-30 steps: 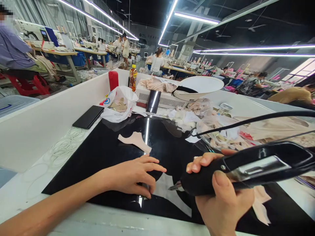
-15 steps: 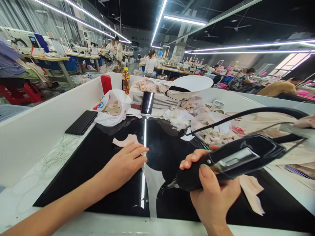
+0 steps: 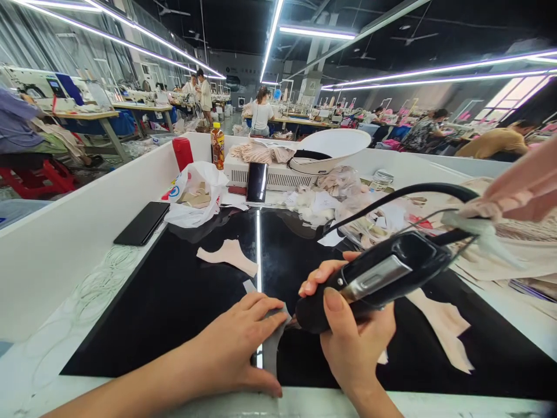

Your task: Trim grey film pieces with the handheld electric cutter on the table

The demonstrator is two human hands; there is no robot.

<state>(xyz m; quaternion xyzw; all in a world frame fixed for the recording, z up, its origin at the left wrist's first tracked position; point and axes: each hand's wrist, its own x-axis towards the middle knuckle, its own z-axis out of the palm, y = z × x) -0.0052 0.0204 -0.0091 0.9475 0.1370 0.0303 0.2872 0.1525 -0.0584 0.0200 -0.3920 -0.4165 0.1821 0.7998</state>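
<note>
My left hand [image 3: 248, 345] lies with fingers spread on a grey, translucent piece [image 3: 272, 348] on the glossy black work surface [image 3: 174, 313]. Wrapped in my right hand [image 3: 352, 331] is a black handheld tool [image 3: 374, 278] with a silver panel. Its tip points at the grey piece's right edge, close to my left fingertips; whether they touch is unclear. One beige fabric piece [image 3: 230, 255] rests beyond my left hand, and another [image 3: 444, 328] lies right of my right hand. A cable loops from the tool's back end.
A black tablet-like object [image 3: 142, 223], a white plastic bag [image 3: 198, 191], a phone [image 3: 257, 182] and a bottle [image 3: 217, 145] stand or lie toward the back left. Fabric scraps [image 3: 322, 203] fill the back right. At the right edge, another hand [image 3: 526, 180] is near the cable. Low white walls surround the table.
My left hand has moved nearer and to the right, off the far beige piece and onto the grey one. My right hand and the tool have shifted left. The other hand shows more.
</note>
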